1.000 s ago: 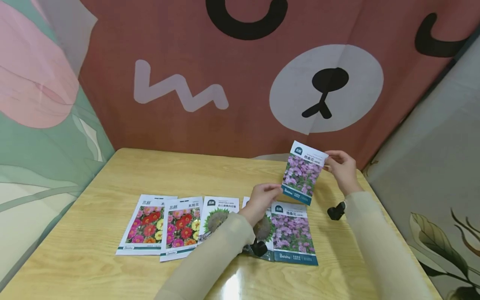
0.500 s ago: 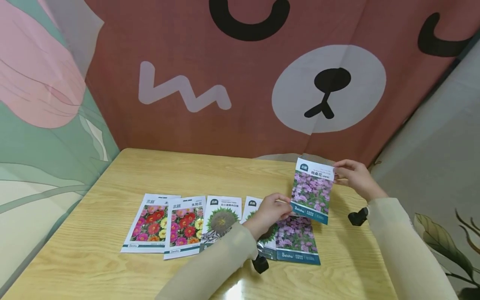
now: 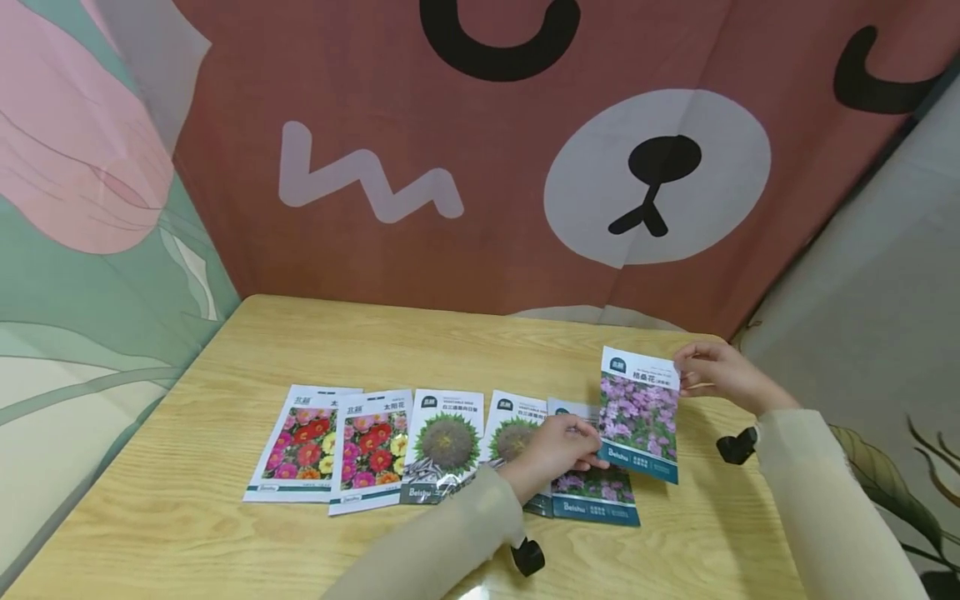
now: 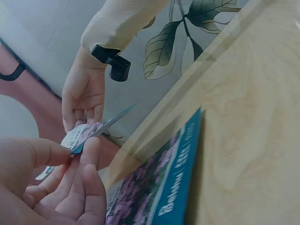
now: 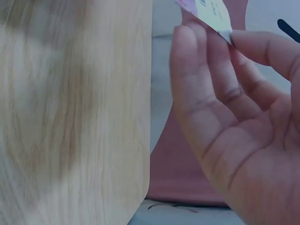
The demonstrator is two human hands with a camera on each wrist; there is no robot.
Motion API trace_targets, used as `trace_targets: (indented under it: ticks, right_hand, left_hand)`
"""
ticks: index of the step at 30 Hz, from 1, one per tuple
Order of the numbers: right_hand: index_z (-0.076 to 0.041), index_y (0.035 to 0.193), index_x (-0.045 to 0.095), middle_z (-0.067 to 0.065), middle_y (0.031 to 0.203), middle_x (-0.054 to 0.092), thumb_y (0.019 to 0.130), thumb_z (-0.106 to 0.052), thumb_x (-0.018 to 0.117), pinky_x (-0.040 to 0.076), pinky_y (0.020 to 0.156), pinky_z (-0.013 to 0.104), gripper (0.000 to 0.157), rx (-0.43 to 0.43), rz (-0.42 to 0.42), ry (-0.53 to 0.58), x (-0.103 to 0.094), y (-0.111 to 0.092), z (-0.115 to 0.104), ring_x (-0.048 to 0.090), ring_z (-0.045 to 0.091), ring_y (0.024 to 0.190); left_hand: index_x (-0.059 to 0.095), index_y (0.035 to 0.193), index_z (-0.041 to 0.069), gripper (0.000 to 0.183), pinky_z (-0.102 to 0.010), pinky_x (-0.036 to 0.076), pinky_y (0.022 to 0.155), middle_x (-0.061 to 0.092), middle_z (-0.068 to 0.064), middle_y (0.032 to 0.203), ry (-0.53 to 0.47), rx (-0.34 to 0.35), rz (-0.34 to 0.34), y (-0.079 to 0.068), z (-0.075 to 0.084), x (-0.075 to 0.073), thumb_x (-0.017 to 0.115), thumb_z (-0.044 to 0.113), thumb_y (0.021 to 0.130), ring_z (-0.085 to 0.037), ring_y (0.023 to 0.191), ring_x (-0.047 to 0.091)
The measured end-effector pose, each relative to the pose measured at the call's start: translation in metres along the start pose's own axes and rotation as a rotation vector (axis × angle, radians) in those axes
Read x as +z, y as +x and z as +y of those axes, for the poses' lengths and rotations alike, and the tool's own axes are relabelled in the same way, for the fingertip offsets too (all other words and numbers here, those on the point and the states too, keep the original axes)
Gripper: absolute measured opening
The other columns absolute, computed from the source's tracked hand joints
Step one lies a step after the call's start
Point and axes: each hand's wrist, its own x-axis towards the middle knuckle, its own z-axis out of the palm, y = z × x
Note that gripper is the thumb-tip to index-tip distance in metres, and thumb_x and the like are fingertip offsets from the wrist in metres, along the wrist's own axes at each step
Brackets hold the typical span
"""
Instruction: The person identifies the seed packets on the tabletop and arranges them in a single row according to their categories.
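A seed packet with pink-purple flowers [image 3: 637,412] is held tilted above the right side of the table. My left hand [image 3: 555,454] pinches its lower left corner; the left wrist view shows thumb and fingers on that teal corner. The right hand [image 3: 723,375] pinches the upper right corner, also seen in the right wrist view, where the hand [image 5: 239,103] has the packet's white tip between thumb and fingers. Partly covered beneath lies a second purple-flower packet [image 3: 596,507]. Left of it, partly behind my left hand, is a sunflower seed packet [image 3: 517,408].
Another sunflower packet [image 3: 448,446] and two packets of red and yellow flowers, one [image 3: 371,454] overlapping the other [image 3: 288,446], continue the row leftward. The wooden table [image 3: 187,542] meets a bear-print cloth [image 3: 487,267] at the back and a grey cloth on the right.
Both hands have brought the held purple-flower packet down and to the right, towards the table. It stands straighter than before. The packets lying in the row keep their places.
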Motion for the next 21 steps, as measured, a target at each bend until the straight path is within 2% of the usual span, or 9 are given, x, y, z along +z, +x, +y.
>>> trace_targets:
  ticks: [8,15,21]
  right_hand:
    - [0.007,0.116,0.054,0.012,0.105,0.06,0.109,-0.02,0.049,0.058,0.089,0.047,0.029,0.088,-0.145,-0.059,-0.005,-0.006,0.012,0.068,0.026,0.092]
    - [0.004,0.114,0.054,0.012,0.099,0.062,0.108,-0.018,0.049,0.058,0.086,0.047,0.024,0.132,-0.213,-0.071,0.0,-0.005,0.02,0.066,0.028,0.09]
    - [0.004,0.112,0.054,0.012,0.093,0.063,0.107,-0.016,0.05,0.058,0.083,0.046,0.021,0.172,-0.259,-0.072,-0.001,-0.006,0.027,0.066,0.027,0.086]
  left_hand:
    - [0.07,0.095,0.005,0.005,-0.027,0.06,0.061,0.072,-0.009,0.085,-0.018,-0.072,0.0,-0.006,-0.006,0.013,0.065,0.005,0.098,-0.025,0.077,0.076]
    - [0.072,0.093,0.002,0.007,-0.025,0.06,0.059,0.071,-0.013,0.075,-0.008,-0.1,-0.042,-0.01,-0.013,0.018,0.066,0.006,0.097,-0.027,0.076,0.076]
    - [0.074,0.091,-0.001,0.011,-0.027,0.061,0.06,0.073,-0.014,0.076,-0.013,-0.1,-0.092,-0.011,-0.02,0.025,0.065,0.002,0.097,-0.029,0.076,0.076]
